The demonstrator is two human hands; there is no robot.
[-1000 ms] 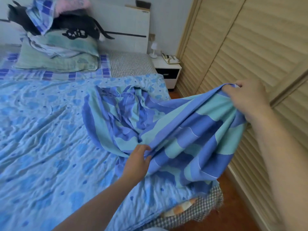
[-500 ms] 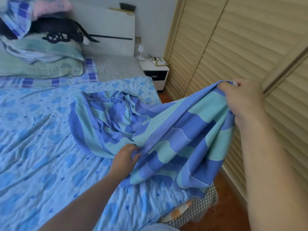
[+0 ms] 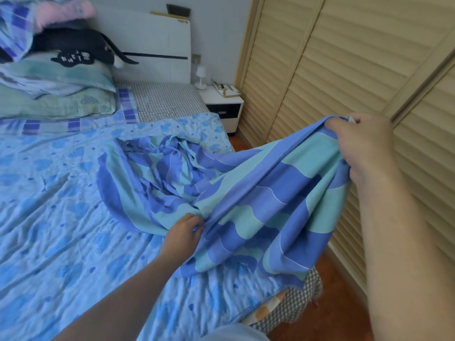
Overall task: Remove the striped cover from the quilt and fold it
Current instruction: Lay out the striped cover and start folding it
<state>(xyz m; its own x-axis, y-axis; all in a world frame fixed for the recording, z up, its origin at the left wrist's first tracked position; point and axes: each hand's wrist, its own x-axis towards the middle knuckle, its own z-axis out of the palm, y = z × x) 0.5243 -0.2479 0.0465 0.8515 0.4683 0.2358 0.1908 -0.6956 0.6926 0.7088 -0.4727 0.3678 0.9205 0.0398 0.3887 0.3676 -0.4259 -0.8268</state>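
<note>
We see the striped cover (image 3: 266, 193), in bands of blue and teal, stretched between the two hands and partly heaped on the bed. Our right hand (image 3: 362, 146) holds it up high, fingers curled round a bunched corner, so the cloth hangs down in a sagging sheet below and to the left of that hand. Our left hand (image 3: 183, 236) is lower and nearer to us, pinching a fold of the same cover just above the bed surface. Beyond the left hand, away from us, the remainder of the cover lies crumpled in a loose pile.

Under the left hand and spreading out to its left is the quilt (image 3: 61, 217), pale blue with darker blue blotches, lying wrinkled across the bed (image 3: 167, 99). Below the right hand, the quilt's edge drops over the bed's near corner, where a checked mattress cover shows.

Far beyond the left hand, at the head of the bed, a stack of pillows (image 3: 56, 94) rests with a dark soft toy (image 3: 81, 49) on top, against a white headboard (image 3: 152, 52). Beyond the right hand stands a white nightstand (image 3: 221, 104) carrying a small lamp (image 3: 200, 77). To the right of the right hand runs a wall of tan louvred doors (image 3: 344, 57), with reddish floor (image 3: 327, 316) beneath.
</note>
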